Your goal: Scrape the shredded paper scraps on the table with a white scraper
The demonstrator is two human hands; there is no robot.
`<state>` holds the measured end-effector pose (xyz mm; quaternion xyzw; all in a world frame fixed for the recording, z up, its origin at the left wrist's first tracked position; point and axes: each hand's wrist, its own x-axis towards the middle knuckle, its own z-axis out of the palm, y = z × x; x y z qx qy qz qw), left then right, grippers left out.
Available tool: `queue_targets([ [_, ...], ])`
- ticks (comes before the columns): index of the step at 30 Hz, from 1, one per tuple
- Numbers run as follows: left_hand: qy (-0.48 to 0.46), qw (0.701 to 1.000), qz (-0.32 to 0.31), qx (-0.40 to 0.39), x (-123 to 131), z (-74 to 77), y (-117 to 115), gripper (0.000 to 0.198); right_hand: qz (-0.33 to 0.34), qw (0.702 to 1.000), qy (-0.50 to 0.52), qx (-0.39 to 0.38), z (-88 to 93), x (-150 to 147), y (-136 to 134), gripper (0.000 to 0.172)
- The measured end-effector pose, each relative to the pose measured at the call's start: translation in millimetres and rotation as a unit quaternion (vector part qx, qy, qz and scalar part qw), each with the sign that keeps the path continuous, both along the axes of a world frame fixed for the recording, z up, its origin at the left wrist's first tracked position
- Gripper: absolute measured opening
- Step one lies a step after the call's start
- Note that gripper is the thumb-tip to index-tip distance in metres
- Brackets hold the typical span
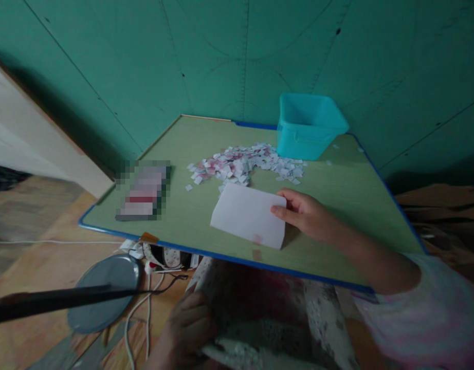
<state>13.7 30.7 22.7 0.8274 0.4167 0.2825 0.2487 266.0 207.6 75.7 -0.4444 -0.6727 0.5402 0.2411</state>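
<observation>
White paper sheet (247,216) lies flat on green table (337,190), near the front edge, just below a pile of paper scraps (244,164). R hand (306,213) pinches the sheet's right edge, thumb on top. Teal tub (310,126) sits behind the scraps at the back. L hand (188,324) is below the table edge, fingers curled on patterned cloth (260,308); can't tell if it grips. Blurred-out flat item (144,190) lies on the table's left side, w/ cables (148,298) & grey disc (106,298) on the floor.
</observation>
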Motion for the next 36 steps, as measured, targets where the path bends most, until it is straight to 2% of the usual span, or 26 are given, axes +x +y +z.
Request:
queue_targets([
  [5, -0.027, 0.999, 0.017, 0.033, 2, 2.8, 1, 0.037, 0.04, 0.997, -0.042, 0.042, -2.1, -2, -7, 0.028],
  [9, -0.015, 0.999, 0.023, 0.046, 6, 7.4, 6, 0.039, 0.053, 0.995, -0.056, 0.062, -0.5, -4, -12, 0.025],
  [21, -0.012, 0.999, 0.023, 0.032, 8, 9.6, 8, 0.038, 0.071, 0.988, -0.092, 0.106, 3.5, -7, -19, 0.023],
  [26, 0.005, 0.998, 0.027, 0.05, 10, 7.5, 9, 0.04, 0.083, 0.986, -0.083, 0.122, 12.3, -7, -25, 0.021],
  [32, 0.026, 0.998, 0.019, 0.05, 13, 11.8, 12, 0.039, 0.138, 0.979, -0.073, 0.132, 24.4, -6, -35, 0.017],
  [34, 0.028, 0.998, 0.028, 0.044, 14, 14.1, 13, 0.038, 0.127, 0.981, -0.062, 0.134, 24.3, -5, -34, 0.016],
  [36, 0.012, 0.999, 0.028, 0.045, 13, 14.7, 13, 0.037, 0.087, 0.985, -0.044, 0.14, 22.5, -3, -28, 0.016],
])
